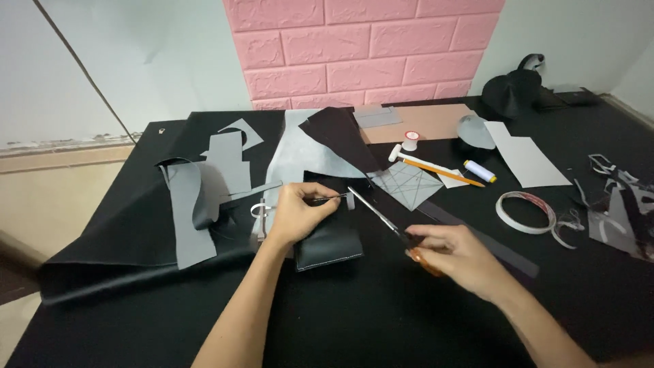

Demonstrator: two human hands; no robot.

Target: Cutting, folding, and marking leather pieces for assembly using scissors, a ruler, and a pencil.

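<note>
My left hand [298,212] pinches the top edge of a small black stitched pouch [330,245] that lies on the black table cover [340,320]. My right hand [453,255] grips the orange handles of a pair of scissors [381,218]. The blades point up and left, and their tips reach the spot by my left fingertips at the pouch's upper edge. Whether a thread runs between the blades is too fine to tell.
Grey and black leather offcuts [197,197] lie to the left and behind. A roll of tape [523,211], a pencil [443,170], a yellow thread spool [480,171], a white sheet [528,160] and scraps [620,204] sit to the right. A pink brick-pattern panel [361,48] backs the table.
</note>
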